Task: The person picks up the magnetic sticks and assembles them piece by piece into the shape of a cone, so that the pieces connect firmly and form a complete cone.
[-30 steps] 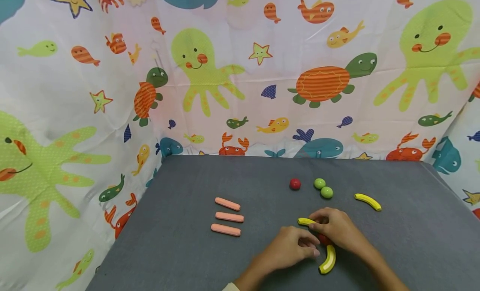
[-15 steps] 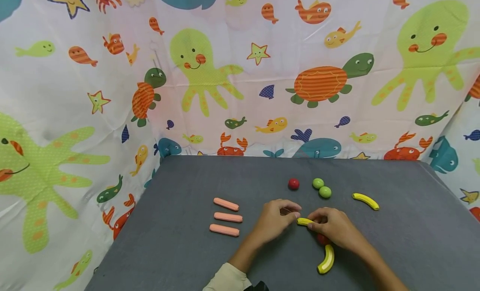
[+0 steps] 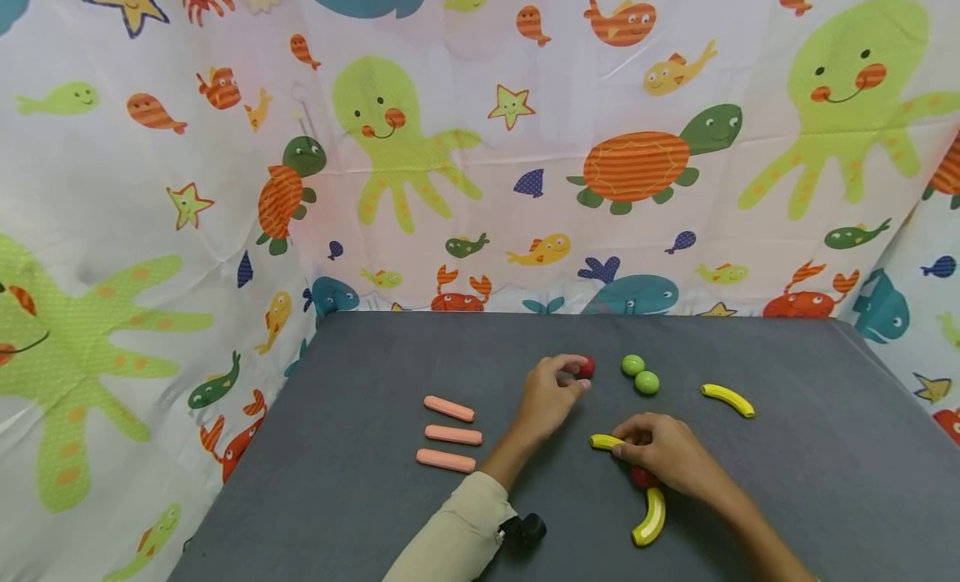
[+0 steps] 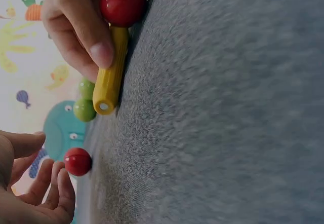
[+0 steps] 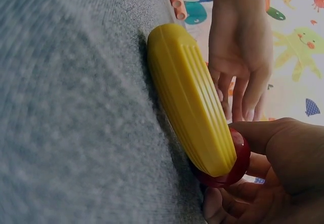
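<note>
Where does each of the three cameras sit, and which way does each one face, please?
Head: above the grey table, looking forward and down; both forearms show, left hand at the far red ball.
Left wrist: low at the tabletop, facing the same far red ball; left fingers show.
Right wrist: low, behind a yellow banana; right hand shows.
The wrist views share the near red ball.

Grey felt-covered table (image 3: 375,499), sea-creature cloth hung behind and at both sides. On it, L side: 3 pink sausage pcs (image 3: 448,434) in a stacked row, roughly parallel, apart from each other. Far centre: red ball (image 3: 586,366), my left-hand fingertips at it. Just R of it, 2 green balls (image 3: 640,375) touching. Further R: yellow banana (image 3: 727,399), alone. Near centre: 2nd banana (image 3: 604,442), 2nd red ball (image 3: 642,477), 3rd banana (image 3: 649,518) below, close together.
</note>
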`<state>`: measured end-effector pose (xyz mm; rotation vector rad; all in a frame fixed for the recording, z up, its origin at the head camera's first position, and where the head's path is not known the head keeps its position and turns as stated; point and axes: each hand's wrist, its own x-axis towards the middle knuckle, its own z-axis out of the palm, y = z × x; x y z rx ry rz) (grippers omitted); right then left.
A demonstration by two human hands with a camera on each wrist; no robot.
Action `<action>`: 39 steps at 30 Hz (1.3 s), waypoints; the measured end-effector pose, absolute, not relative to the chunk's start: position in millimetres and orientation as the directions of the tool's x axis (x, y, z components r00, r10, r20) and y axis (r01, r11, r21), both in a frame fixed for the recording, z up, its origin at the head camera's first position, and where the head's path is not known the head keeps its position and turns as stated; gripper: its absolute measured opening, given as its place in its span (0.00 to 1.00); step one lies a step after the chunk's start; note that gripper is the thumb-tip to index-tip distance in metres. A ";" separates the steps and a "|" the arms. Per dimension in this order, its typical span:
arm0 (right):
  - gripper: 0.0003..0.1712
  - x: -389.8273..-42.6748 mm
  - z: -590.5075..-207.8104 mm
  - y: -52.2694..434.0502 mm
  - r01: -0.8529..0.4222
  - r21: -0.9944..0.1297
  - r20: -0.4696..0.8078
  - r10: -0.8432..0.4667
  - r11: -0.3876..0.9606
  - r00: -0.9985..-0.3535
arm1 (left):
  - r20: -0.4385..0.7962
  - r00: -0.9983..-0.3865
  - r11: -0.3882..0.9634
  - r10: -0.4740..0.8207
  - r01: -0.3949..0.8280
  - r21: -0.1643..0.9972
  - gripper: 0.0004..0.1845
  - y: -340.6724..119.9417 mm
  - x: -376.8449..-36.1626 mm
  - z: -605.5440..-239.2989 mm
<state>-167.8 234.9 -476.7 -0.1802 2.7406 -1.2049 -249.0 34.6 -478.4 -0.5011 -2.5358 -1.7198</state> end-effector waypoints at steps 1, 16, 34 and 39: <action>0.07 -167.8 -476.8 234.6 -0.053 -0.738 -0.081 -0.166 0.673 -0.983 | 0.206 -0.951 0.338 0.232 0.277 0.899 0.16 36.2 -252.3 -479.7; 0.09 -169.8 -475.9 232.8 -0.072 -0.749 -0.069 -0.185 0.659 -0.980 | 0.143 -0.968 0.496 0.205 0.229 0.838 0.20 46.2 -281.1 -488.3; 0.08 -167.1 -475.2 233.4 -0.068 -0.772 -0.064 -0.183 0.632 -0.981 | 0.110 -0.968 0.571 0.227 0.224 0.790 0.18 51.8 -282.6 -485.5; 0.08 -165.8 -475.2 235.0 -0.051 -0.768 -0.078 -0.172 0.639 -0.982 | 0.105 -0.963 0.569 0.247 0.232 0.789 0.18 52.6 -281.6 -487.4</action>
